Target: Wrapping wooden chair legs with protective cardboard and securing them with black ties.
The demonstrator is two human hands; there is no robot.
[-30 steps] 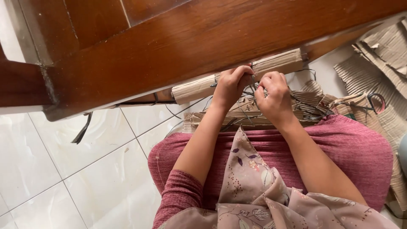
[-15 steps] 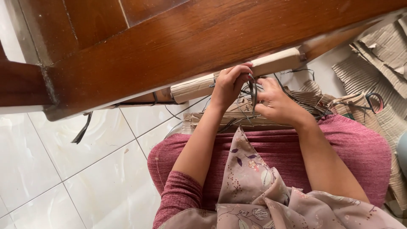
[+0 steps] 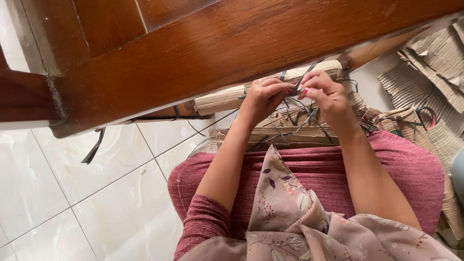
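A home used for craft work: glossy white floor tiles [image 3: 72, 193], dark wooden furniture [image 3: 217, 43], and corrugated cardboard scraps [image 3: 435, 63] lying about.

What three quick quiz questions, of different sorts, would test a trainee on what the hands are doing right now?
1. True or false: both hands work at the rolled cardboard bundle under the wooden beam.
2. What does the right hand pinch? A) scissors B) a thin dark strap C) a tile
3. Fill in: the scissors lie on the ______ sheets at the right.

Key:
1. True. The left hand and the right hand meet at the bundle.
2. B. The thin dark strap runs up from the fingertips across the bundle; whether the left hand pinches it too is unclear.
3. Corrugated cardboard sheets.
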